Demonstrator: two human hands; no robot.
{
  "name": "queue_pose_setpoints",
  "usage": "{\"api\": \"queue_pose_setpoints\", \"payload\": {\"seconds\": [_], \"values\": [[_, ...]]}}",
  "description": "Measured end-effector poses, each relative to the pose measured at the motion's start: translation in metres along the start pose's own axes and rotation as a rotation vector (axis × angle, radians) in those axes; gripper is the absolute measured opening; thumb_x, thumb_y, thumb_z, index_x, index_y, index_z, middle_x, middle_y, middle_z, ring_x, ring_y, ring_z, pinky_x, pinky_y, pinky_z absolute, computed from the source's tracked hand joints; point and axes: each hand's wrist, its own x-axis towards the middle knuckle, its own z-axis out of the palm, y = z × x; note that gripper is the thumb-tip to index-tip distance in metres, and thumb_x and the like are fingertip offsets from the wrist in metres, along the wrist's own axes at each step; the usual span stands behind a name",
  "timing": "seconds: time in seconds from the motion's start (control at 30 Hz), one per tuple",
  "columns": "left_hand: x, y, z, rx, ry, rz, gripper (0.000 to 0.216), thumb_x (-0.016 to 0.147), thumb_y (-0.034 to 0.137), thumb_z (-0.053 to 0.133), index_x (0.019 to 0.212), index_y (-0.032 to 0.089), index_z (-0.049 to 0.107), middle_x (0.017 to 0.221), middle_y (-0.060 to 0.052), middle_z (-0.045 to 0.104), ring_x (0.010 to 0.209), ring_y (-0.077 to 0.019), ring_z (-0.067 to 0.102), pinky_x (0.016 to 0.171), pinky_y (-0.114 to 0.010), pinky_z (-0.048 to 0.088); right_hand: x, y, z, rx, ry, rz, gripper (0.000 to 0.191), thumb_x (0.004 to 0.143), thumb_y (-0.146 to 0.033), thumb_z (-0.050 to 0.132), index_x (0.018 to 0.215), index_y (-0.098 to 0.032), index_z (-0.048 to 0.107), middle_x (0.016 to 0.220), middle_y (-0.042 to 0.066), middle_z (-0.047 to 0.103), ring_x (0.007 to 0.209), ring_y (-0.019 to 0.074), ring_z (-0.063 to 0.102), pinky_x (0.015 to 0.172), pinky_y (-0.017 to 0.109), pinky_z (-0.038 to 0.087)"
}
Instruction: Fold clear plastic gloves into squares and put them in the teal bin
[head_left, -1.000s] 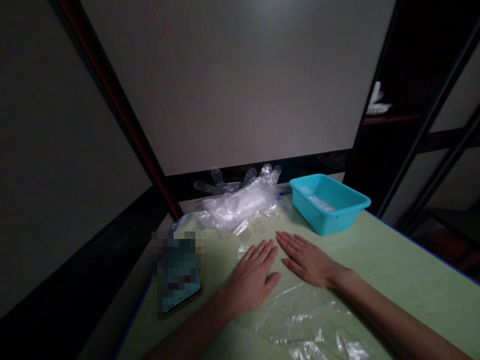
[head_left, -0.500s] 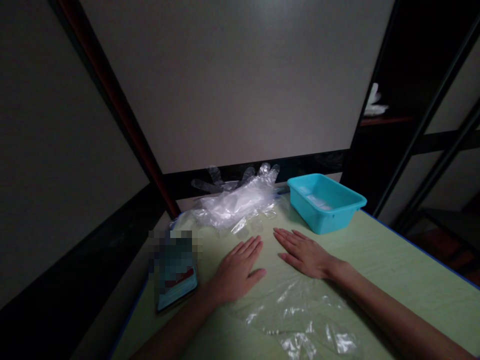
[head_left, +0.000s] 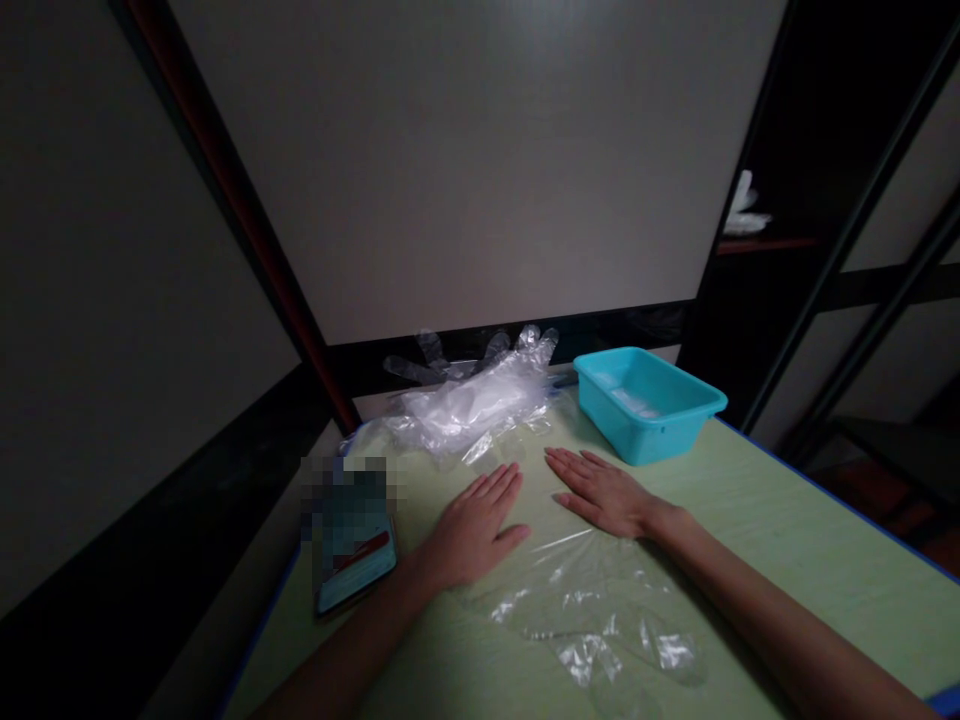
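Note:
Palm down, my left hand (head_left: 476, 530) lies flat at the middle of the table, fingers out and thumb apart. My right hand (head_left: 600, 490) rests flat to its right, also palm down. Neither hand grips anything. Between my forearms, just below the hands, spreads a clear plastic glove (head_left: 592, 620), thin and wrinkled, with shiny creases. Its upper end reaches close to both hands; whether they press on it I cannot tell. Beyond my fingertips sits a heap of clear plastic gloves (head_left: 472, 405), some fingers standing up against the wall panel.
A turquoise plastic basin (head_left: 660, 435) stands at the back right of the pale green table (head_left: 780, 520), with something whitish inside. A phone or tablet (head_left: 358, 560), partly pixelated, lies left of my left forearm. Wall panels (head_left: 487, 180) rise behind. White items (head_left: 745, 215) sit on a dark shelf.
Both hands have shifted slightly away from me along the table, staying flat. The glove's upper end now shows a straight, stretched crease near my right hand. The basin and glove heap stay put.

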Motion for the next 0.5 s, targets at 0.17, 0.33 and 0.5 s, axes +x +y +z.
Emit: {"api": "queue_pose_setpoints", "payload": {"seconds": [0.17, 0.33, 0.5], "values": [[0.0, 0.003, -0.004, 0.001, -0.029, -0.01, 0.061, 0.086, 0.048, 0.029, 0.134, 0.012, 0.017, 0.141, -0.01, 0.014, 0.129, -0.0171, 0.012, 0.104, -0.032, 0.014, 0.0, 0.0, 0.0, 0.001, -0.012, -0.01, 0.059, 0.088, -0.049, 0.018, 0.136, -0.014, 0.016, 0.141, 0.008, 0.015, 0.128, 0.0189, 0.016, 0.104, 0.04, 0.016], [0.001, 0.003, -0.007, -0.02, -0.078, -0.019, 0.061, 0.086, 0.047, 0.027, 0.133, 0.011, 0.018, 0.141, -0.011, 0.014, 0.129, -0.018, 0.01, 0.104, -0.033, 0.013, -0.003, 0.001, -0.003, 0.052, 0.031, -0.01, 0.055, 0.089, -0.043, 0.021, 0.135, -0.013, 0.018, 0.14, 0.009, 0.018, 0.128, 0.0185, 0.017, 0.104, 0.039, 0.017], [0.003, 0.009, -0.014, -0.063, -0.042, -0.057, 0.062, 0.084, 0.043, 0.035, 0.133, 0.009, 0.018, 0.141, -0.012, 0.011, 0.13, -0.019, 0.007, 0.105, -0.035, 0.012, -0.005, 0.002, -0.007, 0.091, 0.131, -0.009, 0.049, 0.089, -0.031, 0.022, 0.134, -0.01, 0.024, 0.138, 0.01, 0.026, 0.125, 0.0184, 0.025, 0.103, 0.039, 0.022]]}}
